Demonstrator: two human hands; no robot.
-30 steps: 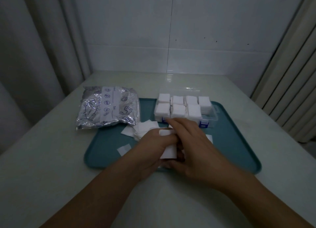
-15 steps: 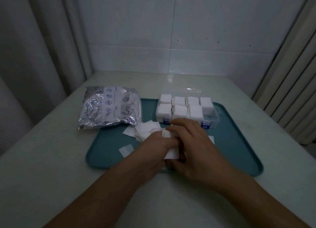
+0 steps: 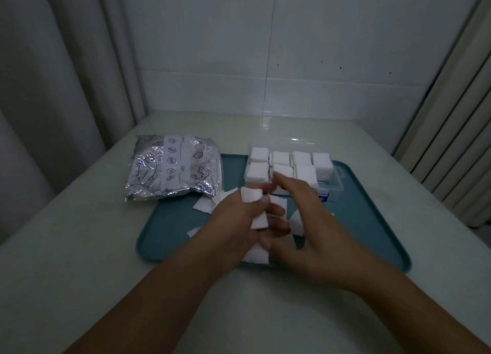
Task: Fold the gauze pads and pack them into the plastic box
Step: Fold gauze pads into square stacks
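Note:
Both of my hands meet over the middle of the teal tray (image 3: pixel 170 228). My left hand (image 3: pixel 233 220) pinches a white gauze pad (image 3: pixel 259 219) that is bent over its fingertips. My right hand (image 3: pixel 305 220) holds the same pad from the right, its index finger reaching toward the box. The clear plastic box (image 3: pixel 336 179) stands open at the tray's far side, its compartments filled with stacks of folded gauze (image 3: pixel 305 171). Loose unfolded pads (image 3: pixel 206 203) lie on the tray left of my hands; others are partly hidden under them.
A silver foil gauze bag (image 3: pixel 172 169) with blue print lies on the pale table (image 3: pixel 79 260), overlapping the tray's far left corner. Curtains hang at the left, a tiled wall is behind, and slatted blinds are at the right.
Both hands have lifted slightly and shifted toward the box, and the pad between them is now bent further over my left fingertips.

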